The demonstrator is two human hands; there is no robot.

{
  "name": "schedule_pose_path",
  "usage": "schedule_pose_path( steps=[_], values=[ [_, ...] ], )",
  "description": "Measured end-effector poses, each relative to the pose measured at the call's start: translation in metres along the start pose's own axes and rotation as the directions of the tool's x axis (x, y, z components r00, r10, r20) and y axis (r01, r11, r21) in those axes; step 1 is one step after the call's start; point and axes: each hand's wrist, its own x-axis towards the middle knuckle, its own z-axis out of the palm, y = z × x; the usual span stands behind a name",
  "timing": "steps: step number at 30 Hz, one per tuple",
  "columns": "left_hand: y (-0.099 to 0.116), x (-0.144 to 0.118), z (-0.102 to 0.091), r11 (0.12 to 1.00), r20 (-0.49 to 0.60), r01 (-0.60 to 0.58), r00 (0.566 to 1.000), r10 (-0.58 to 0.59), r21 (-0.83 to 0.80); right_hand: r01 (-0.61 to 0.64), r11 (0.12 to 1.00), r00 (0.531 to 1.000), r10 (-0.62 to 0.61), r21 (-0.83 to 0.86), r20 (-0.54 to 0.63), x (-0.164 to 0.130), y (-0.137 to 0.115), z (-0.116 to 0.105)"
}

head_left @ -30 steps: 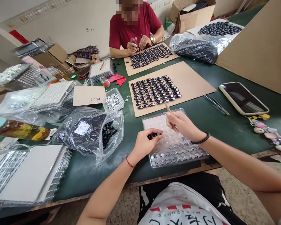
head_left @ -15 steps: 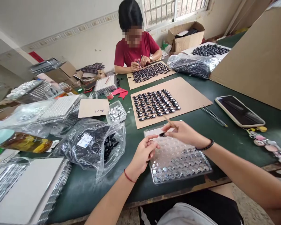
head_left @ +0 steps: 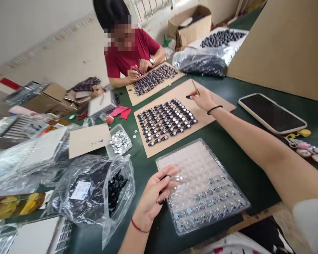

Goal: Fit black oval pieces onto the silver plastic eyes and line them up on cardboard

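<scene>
My right hand (head_left: 203, 99) is over the brown cardboard sheet (head_left: 217, 97), pinching a small black oval piece (head_left: 188, 97) at the fingertips. A thin wooden stick (head_left: 195, 87) also sticks up from its fingers. Rows of black pieces with shiny silvery faces (head_left: 166, 121) lie on the sheet, left of that hand. My left hand (head_left: 153, 194) is at the left edge of a clear plastic tray (head_left: 185, 165), its fingers curled around a few black pieces (head_left: 162, 202), partly hidden. Round clear-and-silver parts (head_left: 206, 208) fill several of the tray's near rows.
Left of the tray lies an open plastic bag of black pieces (head_left: 116, 190), with a box of small silvery discs (head_left: 119, 141) behind it. A phone (head_left: 272, 113) rests at right. Across the table, a person in a red shirt (head_left: 137, 46) works over another filled cardboard sheet (head_left: 135, 100).
My right hand has moved from above the tray, forward and over the cardboard sheet, carrying the black piece and stick. My left hand stays by the tray, fingers somewhat more spread. The view has shifted.
</scene>
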Motion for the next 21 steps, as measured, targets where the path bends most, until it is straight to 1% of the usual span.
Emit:
schedule_pose_path(
  steps=[1, 3, 4, 7, 10, 13, 17, 21],
  values=[
    [0.0, 0.001, -0.001, 1.0, -0.027, -0.001, 1.0, 0.001, -0.006, 0.009, 1.0, 1.0, -0.009, -0.001, -0.017, 0.0, 0.006, 0.006],
    [-0.001, 0.004, -0.004, 0.999, -0.092, -0.017, 0.996, 0.014, -0.033, 0.072, 0.997, 0.997, -0.072, 0.021, 0.024, 0.0, 0.018, 0.015],
    [0.0, 0.006, -0.005, 0.999, -0.122, -0.018, 0.992, 0.012, -0.051, 0.084, 0.995, 0.996, -0.084, 0.052, 0.008, 0.0, 0.022, 0.019],
    [0.003, 0.01, -0.007, 0.993, -0.17, 0.017, 0.985, -0.036, -0.116, 0.003, 0.997, 1.0, -0.004, 0.081, 0.015, 0.004, 0.028, 0.025],
    [0.004, 0.01, -0.005, 0.986, -0.164, 0.036, 0.985, -0.063, -0.161, -0.052, 0.987, 0.999, 0.052, 0.153, 0.004, 0.007, 0.024, 0.026],
    [0.004, 0.008, -0.004, 0.989, -0.161, 0.035, 0.985, -0.058, -0.141, -0.039, 0.98, 0.999, 0.043, 0.197, -0.016, 0.007, 0.021, 0.026],
    [0.003, 0.006, -0.004, 0.99, -0.165, 0.063, 0.983, -0.084, -0.127, -0.014, 0.983, 0.999, 0.024, 0.185, -0.048, 0.006, 0.022, 0.029],
    [0.004, 0.006, -0.005, 0.976, -0.145, 0.084, 0.983, -0.114, -0.201, -0.017, 0.986, 0.998, 0.026, 0.167, -0.048, 0.005, 0.02, 0.03]
  ],
)
